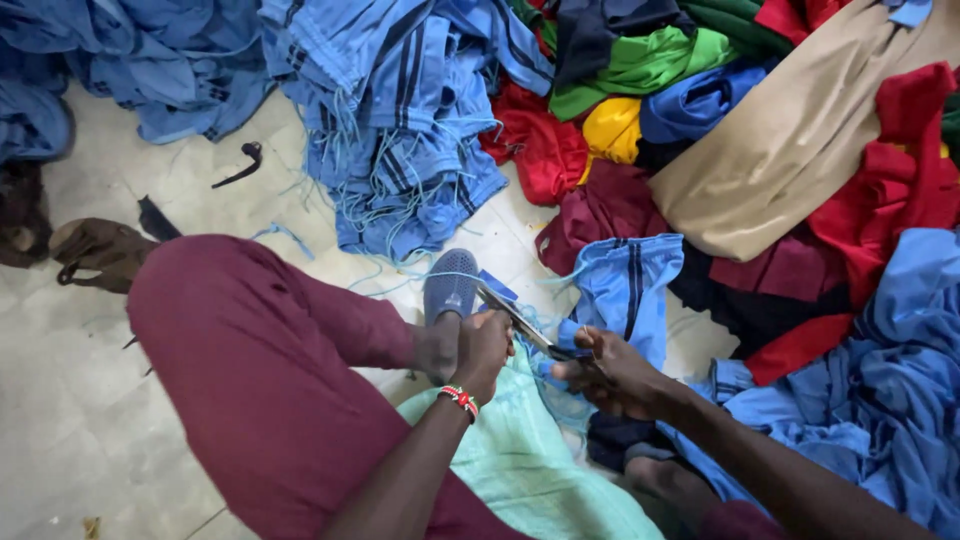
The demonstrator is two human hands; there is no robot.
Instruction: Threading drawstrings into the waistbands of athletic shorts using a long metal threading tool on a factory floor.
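Scissors (515,318) lie between the two hands near the middle of the view, blades slanting from about ten o'clock down to four o'clock, above a pale green cloth (520,465) spread over the person's lap. The left hand (482,345) has its grip closed around the scissors' handle end, a beaded wristband (460,399) on the wrist. The right hand (612,370), at three o'clock from the scissors, pinches a small blue fabric piece (560,368) at the blade tips, its grip clamped on the cloth. Just beyond, at twelve o'clock, a blue-grey slipper (450,285) sits on the person's foot, with the maroon trouser leg (250,360) running to nine o'clock. A blue garment with dark stripes (625,285) lies at one o'clock. Farther out, a heap of blue striped pieces with loose threads (400,130) fills eleven to twelve o'clock, and mixed red, green, yellow and tan clothes (760,140) pile up at two o'clock on the tiled floor (90,420).
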